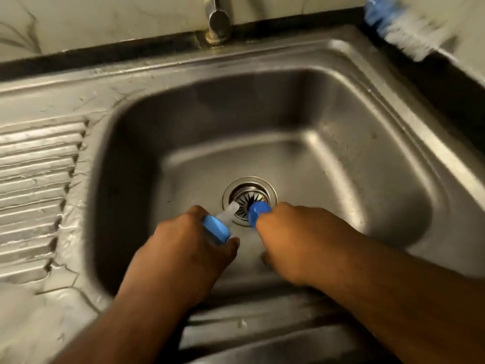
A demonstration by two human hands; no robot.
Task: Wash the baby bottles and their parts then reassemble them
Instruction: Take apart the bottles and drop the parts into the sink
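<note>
Left hand [183, 248]: fingers clamped on bottle [216, 228], just before the drain [249, 199]
Right hand [291, 240]: fingers closed round blue cap [258, 212], over the drain
Tip: probably line cap squarely over the teat [231, 210], then press

Place: a home kitchen, at the washing-up spot.
Sink: a stainless steel sink [380, 106] with one deep basin and a round drain strainer [249, 199] in its floor.
Drainboard: a ribbed steel drainboard [34, 185] on the left, pressed from the same sheet.
Tap: a metal faucet [217, 22] at the back edge.
Wall: pale marble-patterned tiles [105, 19] behind.
Tool: a blue-and-white bottle brush [399, 30] on the dark counter, back right.
</note>
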